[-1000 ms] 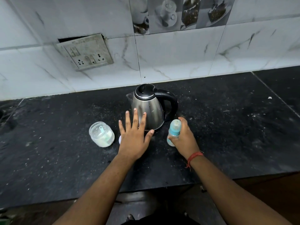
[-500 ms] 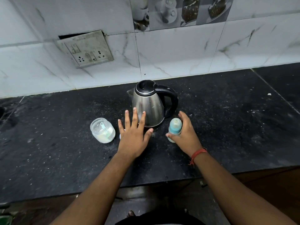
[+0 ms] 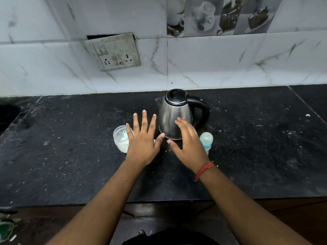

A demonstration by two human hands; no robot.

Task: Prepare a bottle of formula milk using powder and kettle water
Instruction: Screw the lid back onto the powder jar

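Steel kettle [image 3: 174, 119], bottle [image 3: 206, 141] beside, hands spread

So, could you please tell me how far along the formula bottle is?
Barely begun. Set out on the counter: kettle with lid shut, open powder jar with its scoop inside, capped bottle. In hand: nothing; left hand and right hand are open and empty. Left: uncap, scoop, pour, shake.

Black speckled stone counter [image 3: 256, 156]; behind it, a white marble-veined tiled wall [image 3: 221, 64]; a grimy socket plate [image 3: 114, 51] hangs loose; dim light.
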